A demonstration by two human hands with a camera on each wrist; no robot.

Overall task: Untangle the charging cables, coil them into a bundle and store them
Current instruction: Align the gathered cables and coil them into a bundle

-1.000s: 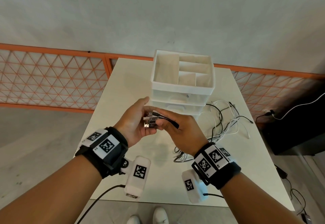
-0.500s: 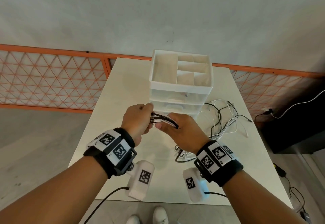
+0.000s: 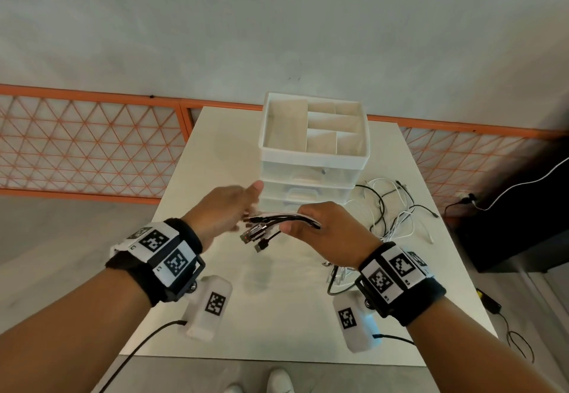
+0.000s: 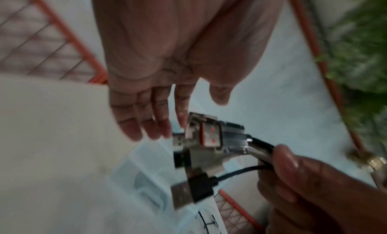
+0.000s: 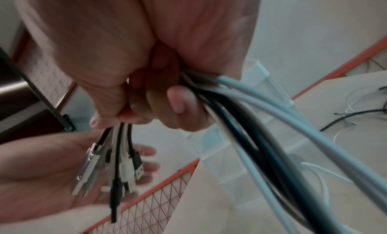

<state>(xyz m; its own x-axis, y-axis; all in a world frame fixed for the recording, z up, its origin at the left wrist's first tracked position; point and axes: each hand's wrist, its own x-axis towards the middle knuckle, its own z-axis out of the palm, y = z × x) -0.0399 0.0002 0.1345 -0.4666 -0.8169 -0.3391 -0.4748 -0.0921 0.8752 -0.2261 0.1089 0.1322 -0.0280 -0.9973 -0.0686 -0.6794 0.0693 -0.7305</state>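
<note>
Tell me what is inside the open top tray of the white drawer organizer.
The top tray of the drawer organizer shows only bare dividers forming several compartments, no cables. The near wall hides a strip of the floor just behind it.

I see black wristbands (image 3: 144, 272) with white coded tags, white camera pods (image 3: 209, 306) trailing black leads, and white shoes (image 3: 278, 382).

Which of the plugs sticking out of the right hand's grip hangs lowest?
The black USB plug on the thin black lead; it droops below the silver plugs.
</note>
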